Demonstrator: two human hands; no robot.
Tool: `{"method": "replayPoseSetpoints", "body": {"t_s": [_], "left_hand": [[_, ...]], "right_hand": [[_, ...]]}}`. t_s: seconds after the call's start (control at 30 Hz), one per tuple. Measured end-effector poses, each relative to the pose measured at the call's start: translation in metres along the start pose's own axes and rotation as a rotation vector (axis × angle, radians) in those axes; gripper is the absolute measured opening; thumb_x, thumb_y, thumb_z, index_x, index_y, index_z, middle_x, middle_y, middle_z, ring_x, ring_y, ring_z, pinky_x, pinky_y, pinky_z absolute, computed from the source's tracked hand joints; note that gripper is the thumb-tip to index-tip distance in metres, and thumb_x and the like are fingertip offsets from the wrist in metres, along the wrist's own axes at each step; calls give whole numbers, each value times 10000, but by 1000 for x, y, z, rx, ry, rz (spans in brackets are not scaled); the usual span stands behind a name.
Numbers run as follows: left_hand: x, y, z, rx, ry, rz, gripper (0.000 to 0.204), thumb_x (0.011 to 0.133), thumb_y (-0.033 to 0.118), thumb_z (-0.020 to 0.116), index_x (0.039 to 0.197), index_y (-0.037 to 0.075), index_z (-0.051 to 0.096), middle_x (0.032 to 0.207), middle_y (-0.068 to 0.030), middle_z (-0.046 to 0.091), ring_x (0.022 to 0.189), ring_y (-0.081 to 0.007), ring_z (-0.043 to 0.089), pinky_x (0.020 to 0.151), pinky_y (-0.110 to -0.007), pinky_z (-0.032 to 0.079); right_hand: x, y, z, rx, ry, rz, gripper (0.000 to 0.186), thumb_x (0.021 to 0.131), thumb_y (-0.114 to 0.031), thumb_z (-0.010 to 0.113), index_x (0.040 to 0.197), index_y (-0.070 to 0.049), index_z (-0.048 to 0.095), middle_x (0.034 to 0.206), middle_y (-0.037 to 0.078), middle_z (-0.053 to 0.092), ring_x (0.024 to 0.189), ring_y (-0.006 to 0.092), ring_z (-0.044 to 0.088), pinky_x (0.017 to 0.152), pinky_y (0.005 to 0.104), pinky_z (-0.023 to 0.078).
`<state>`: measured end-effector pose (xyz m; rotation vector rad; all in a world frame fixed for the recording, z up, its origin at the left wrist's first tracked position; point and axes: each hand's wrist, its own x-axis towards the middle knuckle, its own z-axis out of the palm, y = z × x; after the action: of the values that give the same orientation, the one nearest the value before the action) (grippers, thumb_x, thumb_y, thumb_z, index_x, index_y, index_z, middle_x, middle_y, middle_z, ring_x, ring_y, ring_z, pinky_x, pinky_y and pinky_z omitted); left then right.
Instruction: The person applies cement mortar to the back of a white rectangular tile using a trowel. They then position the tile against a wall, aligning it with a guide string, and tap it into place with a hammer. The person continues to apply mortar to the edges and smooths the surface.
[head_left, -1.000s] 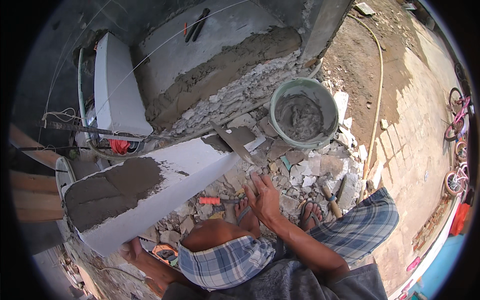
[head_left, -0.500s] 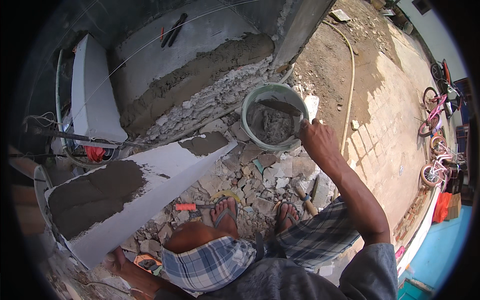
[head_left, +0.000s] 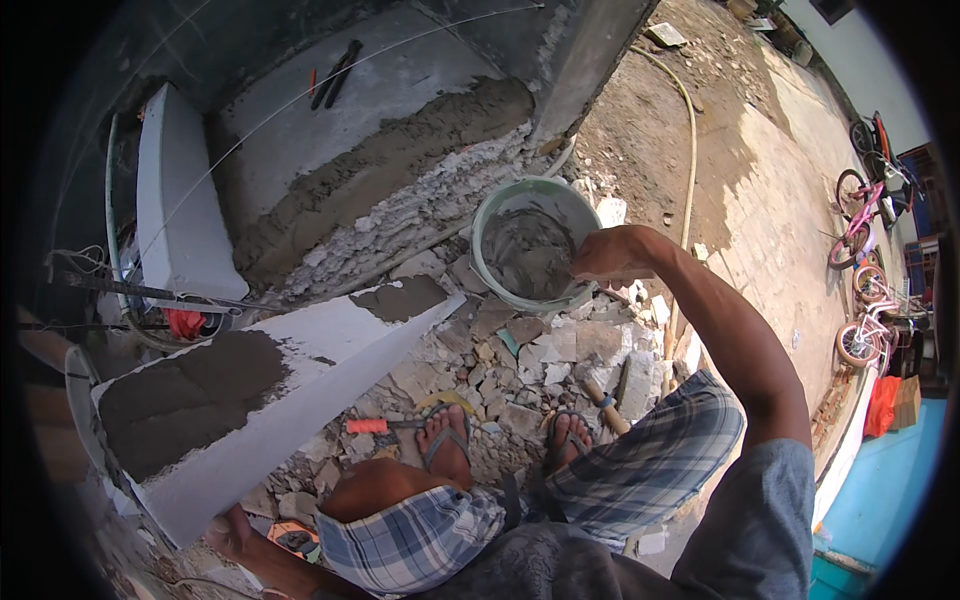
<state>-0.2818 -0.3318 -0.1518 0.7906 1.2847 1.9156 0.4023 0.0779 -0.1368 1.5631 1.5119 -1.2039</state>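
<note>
The right hand [head_left: 612, 253] is closed into a fist over the right rim of the bucket [head_left: 562, 200], where grey mortar [head_left: 525, 258] lies; whatever it grips is hidden. The left hand [head_left: 230, 532] touches the lower left end of the white block [head_left: 290, 435], partly concealed beneath, so its finger spread cannot be told. Mortar patches [head_left: 200, 392] cover the block's left end and its far right corner.
</note>
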Motion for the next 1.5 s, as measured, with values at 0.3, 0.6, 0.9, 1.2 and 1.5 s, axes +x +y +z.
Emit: {"method": "replayPoseSetpoints", "body": {"t_s": [0.3,0.6,0.9,1.2,1.5], "left_hand": [[4,-1,29,28,10,20,958,594,301,1023,1427,85,601,1408,-68,640,1365,-302,544,1175,-543,370],[5,7,89,19,-27,-38,978,553,279,1055,1407,93,616,1361,-52,670,1326,-295,583,1128,-526,425],[7,17,136,5,-80,-54,1012,559,212,1050,1444,65,583,1357,-83,671,1293,-317,623,1081,-530,497],[3,16,134,48,2,-39,1042,573,224,1044,1476,58,552,1380,-89,655,1305,-327,611,1096,-539,491],[8,16,157,87,7,-33,1071,579,226,1043,1505,70,528,1436,-89,620,1342,-320,576,1142,-522,454]], "right_hand": [[12,94,44,749,-130,-126,371,1094,-378,545,1278,-110,724,769,19,669,597,125,642,527,285,539],[-73,82,67,904,262,-303,374,1072,-328,536,1208,-29,715,749,39,680,572,115,624,524,276,523],[-119,-70,184,701,816,-687,374,965,-187,725,1268,30,699,898,142,689,726,241,657,639,362,517],[-96,-113,257,492,1047,-940,456,867,-113,835,1291,-12,700,998,163,683,781,340,683,661,430,555],[-44,-139,277,635,1075,-768,447,872,-79,820,1288,17,687,990,194,665,826,360,673,701,420,548]]}}
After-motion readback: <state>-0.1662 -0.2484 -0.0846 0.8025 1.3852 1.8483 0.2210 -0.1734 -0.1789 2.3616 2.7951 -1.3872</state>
